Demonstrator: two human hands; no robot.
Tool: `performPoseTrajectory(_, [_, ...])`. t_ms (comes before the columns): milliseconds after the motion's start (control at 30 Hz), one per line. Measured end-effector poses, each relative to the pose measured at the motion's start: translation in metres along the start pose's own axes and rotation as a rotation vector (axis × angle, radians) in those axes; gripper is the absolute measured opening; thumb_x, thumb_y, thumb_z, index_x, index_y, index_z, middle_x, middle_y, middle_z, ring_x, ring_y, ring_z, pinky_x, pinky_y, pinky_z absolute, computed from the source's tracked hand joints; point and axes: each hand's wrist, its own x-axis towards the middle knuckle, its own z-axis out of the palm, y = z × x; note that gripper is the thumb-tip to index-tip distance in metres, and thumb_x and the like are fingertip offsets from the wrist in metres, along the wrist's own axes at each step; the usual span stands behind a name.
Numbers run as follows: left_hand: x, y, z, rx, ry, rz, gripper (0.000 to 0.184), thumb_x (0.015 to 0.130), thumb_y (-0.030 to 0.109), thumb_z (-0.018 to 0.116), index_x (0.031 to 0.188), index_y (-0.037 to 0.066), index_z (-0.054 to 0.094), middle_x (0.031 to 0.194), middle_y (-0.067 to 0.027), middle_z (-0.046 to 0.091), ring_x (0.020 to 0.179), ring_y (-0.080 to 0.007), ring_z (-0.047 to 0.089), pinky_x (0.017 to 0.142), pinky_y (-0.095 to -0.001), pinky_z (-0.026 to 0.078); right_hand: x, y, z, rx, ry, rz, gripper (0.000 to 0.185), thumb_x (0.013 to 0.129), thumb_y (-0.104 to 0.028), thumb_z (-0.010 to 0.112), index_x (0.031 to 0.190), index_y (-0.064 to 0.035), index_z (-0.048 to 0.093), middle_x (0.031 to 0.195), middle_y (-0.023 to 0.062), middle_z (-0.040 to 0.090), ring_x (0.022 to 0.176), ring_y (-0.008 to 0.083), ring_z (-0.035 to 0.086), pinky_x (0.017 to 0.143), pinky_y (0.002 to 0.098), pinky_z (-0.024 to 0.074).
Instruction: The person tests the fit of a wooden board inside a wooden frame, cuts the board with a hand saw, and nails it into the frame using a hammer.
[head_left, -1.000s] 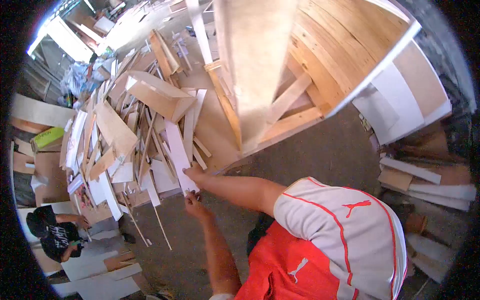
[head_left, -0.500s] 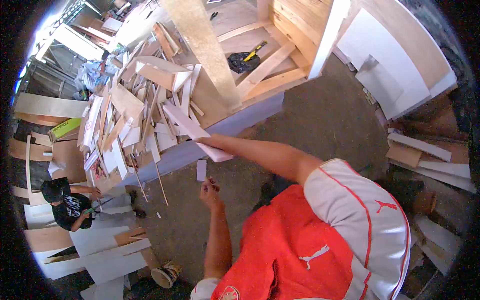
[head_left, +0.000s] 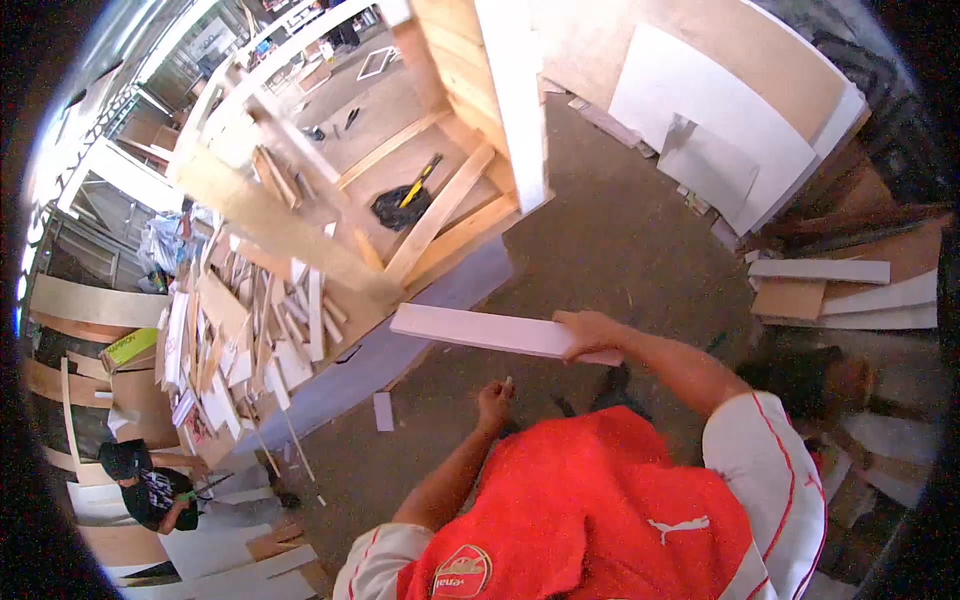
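Observation:
My right hand [head_left: 588, 336] grips a long pale plank [head_left: 480, 329] near its right end. The plank lies roughly level across the middle of the view, above the floor. Lower and to the left, my left hand [head_left: 495, 404] has its fingers bent together, apart from the plank. A tiny pale spot shows at its fingertips; what it is I cannot make out. A small pale rectangular offcut [head_left: 383, 411] lies on the floor left of that hand.
A wooden frame [head_left: 440, 225] stands on the workbench, with a yellow-handled tool [head_left: 424, 178] on a black bag [head_left: 395, 208] inside. Offcuts [head_left: 240, 320] are heaped left. A co-worker in black [head_left: 150, 485] holds a green-handled tool. Large boards [head_left: 720, 110] lean at upper right.
My right hand has swung the plank away from the offcut heap, rightward and closer to my body, and it is now nearly level. The view has turned to the right.

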Motion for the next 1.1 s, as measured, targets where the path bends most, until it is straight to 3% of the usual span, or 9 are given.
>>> performPoseTrajectory(67, [0.043,0.028,0.062,-0.193,0.12,0.059,0.038,0.104,0.037,0.062,0.084,0.004,0.063,0.069,-0.0022,0.061,0.057,-0.0131,0.053,0.051,-0.0316,0.042,-0.031,0.048,-0.025,0.022,0.061,0.058,0.086,0.059,-0.043,0.089,0.132,-0.0114,0.056,0.116,0.0208,0.071,0.107,0.0415,0.067,0.089,0.0507,0.0537])
performPoseTrajectory(200, [0.149,0.101,0.155,-0.624,0.309,-0.196,0.035,0.108,0.034,0.054,0.084,0.007,0.058,0.068,-0.0019,0.056,0.052,-0.0123,0.049,0.048,-0.0304,0.039,-0.072,0.135,-0.067,0.084,0.186,0.143,0.084,0.058,-0.042,0.089,0.13,-0.0129,0.058,0.114,0.0199,0.071,0.106,0.0399,0.068,0.088,0.0502,0.0544])
performPoseTrajectory(267, [0.164,0.19,0.186,-0.687,0.28,-0.154,0.029,0.108,0.029,0.054,0.091,0.007,0.06,0.069,-0.0016,0.056,0.053,-0.0115,0.048,0.047,-0.0307,0.037,-0.091,0.18,-0.092,0.043,0.226,0.1,0.083,0.057,-0.041,0.089,0.129,-0.0128,0.059,0.114,0.0199,0.071,0.106,0.0393,0.068,0.089,0.0496,0.0543])
performPoseTrajectory(333, [0.195,0.196,0.224,-0.814,0.231,-0.082,0.026,0.108,0.028,0.053,0.095,0.007,0.061,0.071,-0.0021,0.057,0.054,-0.0118,0.049,0.046,-0.0311,0.036,-0.108,0.197,-0.125,0.012,0.222,0.138,0.083,0.056,-0.04,0.089,0.129,-0.0127,0.059,0.115,0.0198,0.071,0.108,0.0387,0.068,0.091,0.049,0.054])
performPoseTrajectory(433, [0.226,0.227,0.272,-0.835,0.191,-0.293,0.026,0.107,0.033,0.056,0.1,0.008,0.062,0.074,-0.0036,0.059,0.054,-0.0132,0.052,0.045,-0.0312,0.041,-0.122,0.238,-0.195,-0.023,0.189,0.215,0.084,0.056,-0.04,0.089,0.13,-0.0127,0.06,0.116,0.0197,0.071,0.109,0.0386,0.067,0.092,0.0483,0.0535])
performPoseTrajectory(733, [0.337,0.242,0.318,-0.709,0.182,-0.417,0.033,0.107,0.038,0.056,0.097,0.007,0.062,0.078,-0.005,0.065,0.059,-0.0128,0.059,0.045,-0.0308,0.046,-0.05,0.365,-0.334,-0.099,0.136,0.204,0.09,0.056,-0.041,0.088,0.137,-0.0128,0.059,0.117,0.0205,0.071,0.109,0.0397,0.068,0.094,0.0478,0.0534])
performPoseTrajectory(900, [0.438,0.254,0.336,-0.434,0.358,-0.211,0.037,0.106,0.038,0.057,0.091,0.005,0.063,0.074,-0.0064,0.065,0.06,-0.0155,0.06,0.051,-0.0339,0.047,0.019,0.426,-0.415,-0.088,0.244,0.113,0.094,0.054,-0.04,0.088,0.138,-0.0109,0.058,0.117,0.0224,0.071,0.11,0.0407,0.068,0.094,0.0492,0.0534])
performPoseTrajectory(1000, [0.495,0.283,0.323,-0.276,0.494,-0.055,0.038,0.106,0.036,0.056,0.089,0.003,0.064,0.073,-0.0071,0.065,0.061,-0.0185,0.061,0.057,-0.0363,0.048,0.07,0.442,-0.468,-0.214,0.082,0.253,0.097,0.054,-0.04,0.088,0.141,-0.0107,0.056,0.121,0.0228,0.07,0.113,0.041,0.067,0.096,0.0492,0.0524])
performPoseTrajectory(1100, [0.546,0.353,0.297,-0.088,0.694,0.083,0.038,0.107,0.033,0.054,0.09,0.002,0.065,0.073,-0.0096,0.065,0.061,-0.0213,0.061,0.059,-0.0376,0.049,0.134,0.52,-0.475,-0.139,0.287,-0.028,0.1,0.055,-0.042,0.088,0.142,-0.0086,0.054,0.122,0.0236,0.069,0.115,0.0416,0.066,0.099,0.049,0.0512])
